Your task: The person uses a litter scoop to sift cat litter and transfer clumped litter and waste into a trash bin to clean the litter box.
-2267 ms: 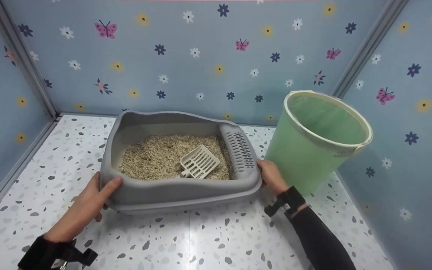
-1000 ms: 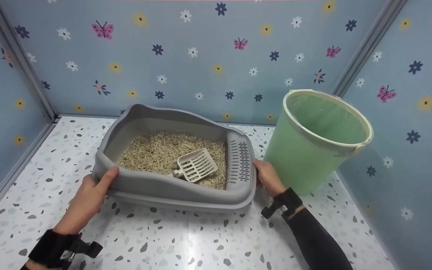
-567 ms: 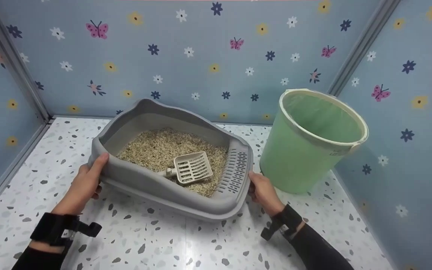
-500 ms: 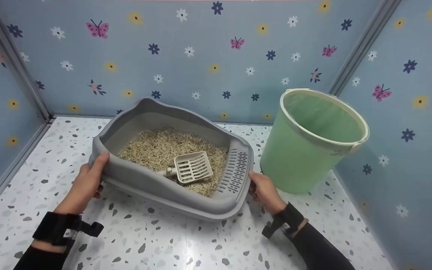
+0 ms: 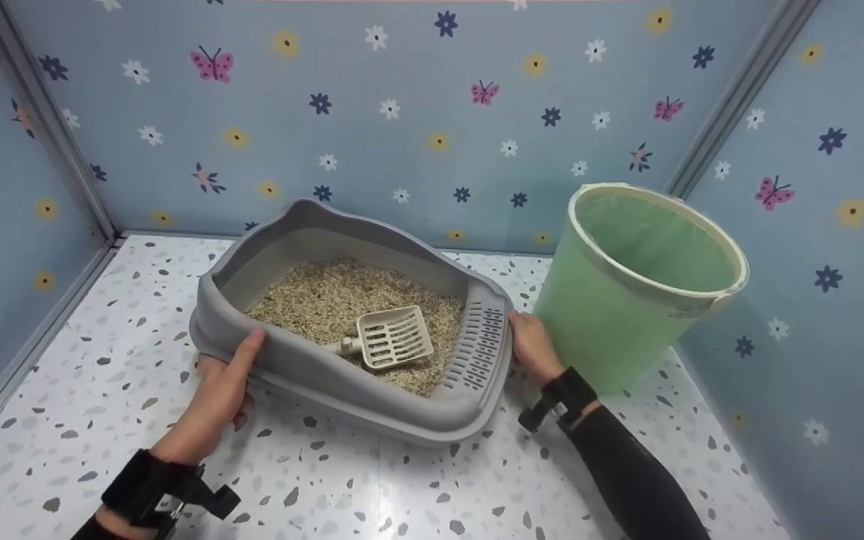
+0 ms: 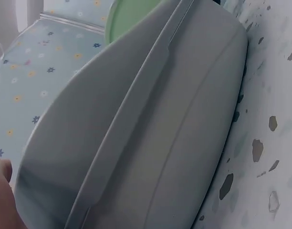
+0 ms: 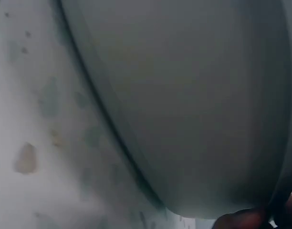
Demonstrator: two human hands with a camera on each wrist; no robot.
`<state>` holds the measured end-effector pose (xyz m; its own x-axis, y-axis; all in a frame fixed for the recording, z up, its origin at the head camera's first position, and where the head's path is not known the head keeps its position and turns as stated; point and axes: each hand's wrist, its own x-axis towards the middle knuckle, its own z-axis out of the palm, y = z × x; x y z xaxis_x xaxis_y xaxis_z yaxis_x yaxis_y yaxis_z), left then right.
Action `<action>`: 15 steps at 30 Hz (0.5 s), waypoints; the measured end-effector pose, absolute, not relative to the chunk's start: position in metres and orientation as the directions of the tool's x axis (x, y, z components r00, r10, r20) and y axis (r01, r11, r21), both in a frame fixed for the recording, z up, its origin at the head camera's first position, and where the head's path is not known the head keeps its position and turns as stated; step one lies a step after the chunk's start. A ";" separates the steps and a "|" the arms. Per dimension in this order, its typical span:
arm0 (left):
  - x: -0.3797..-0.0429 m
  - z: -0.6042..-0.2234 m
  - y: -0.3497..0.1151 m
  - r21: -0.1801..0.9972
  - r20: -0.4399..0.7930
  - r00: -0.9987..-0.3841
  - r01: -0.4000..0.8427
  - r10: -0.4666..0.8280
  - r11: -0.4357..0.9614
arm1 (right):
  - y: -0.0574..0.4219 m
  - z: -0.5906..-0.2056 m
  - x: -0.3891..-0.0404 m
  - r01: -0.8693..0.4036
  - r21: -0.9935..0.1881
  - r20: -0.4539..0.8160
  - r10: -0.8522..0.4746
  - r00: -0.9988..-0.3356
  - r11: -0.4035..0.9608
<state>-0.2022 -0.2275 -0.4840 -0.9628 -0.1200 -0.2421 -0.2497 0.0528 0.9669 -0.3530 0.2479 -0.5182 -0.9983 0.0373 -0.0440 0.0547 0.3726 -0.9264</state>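
A grey litter box [image 5: 372, 397] stands turned at an angle on the speckled surface, with tan litter [image 5: 327, 296] inside. A beige slotted litter scoop [image 5: 394, 337] lies on the litter, its handle partly hidden by the front wall. My left hand [image 5: 214, 397] grips the near left side, thumb over the rim and fingers curled below the lip. At the slotted right end, my right hand [image 5: 535, 349] holds the box's edge, its fingertips hidden underneath. The left wrist view shows the outer wall [image 6: 184, 109] beside the left thumb [image 6: 3, 200]; the right wrist view shows fingers [image 7: 246, 219] at the rim.
A green bin [image 5: 604, 322] with a cream rim and a clear liner stands just right of the box, close to my right hand. Flower-patterned panels [image 5: 402, 97] border the speckled white surface [image 5: 312, 495] at the back and sides.
The litter box has turned clockwise, its right front corner swinging nearer and its left end farther away. Lately my left hand has shifted rightward along the near rim. The scoop turned with the box.
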 end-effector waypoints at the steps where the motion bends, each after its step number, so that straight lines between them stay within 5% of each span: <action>1: -0.204 -0.484 -0.227 0.966 -0.243 -0.962 -0.251 -0.126 0.054 | 0.246 -0.515 -0.347 0.047 -0.923 -0.035 0.040 -0.999 0.381; 10: -0.230 -0.485 -0.239 0.954 -0.268 -0.952 -0.284 -0.150 0.099 | 0.234 -0.504 -0.290 0.063 -0.957 -0.057 0.031 -0.998 0.284; 15: -0.225 -0.485 -0.227 0.962 -0.242 -0.962 -0.255 -0.125 0.102 | 0.238 -0.501 -0.295 0.076 -0.967 -0.076 0.009 -0.997 0.242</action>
<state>-0.2251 -0.2269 -0.4854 -0.9621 -0.1253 -0.2421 -0.2552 0.1015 0.9616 -0.2946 0.2383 -0.5006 -0.9970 0.0093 -0.0762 0.0762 0.2422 -0.9672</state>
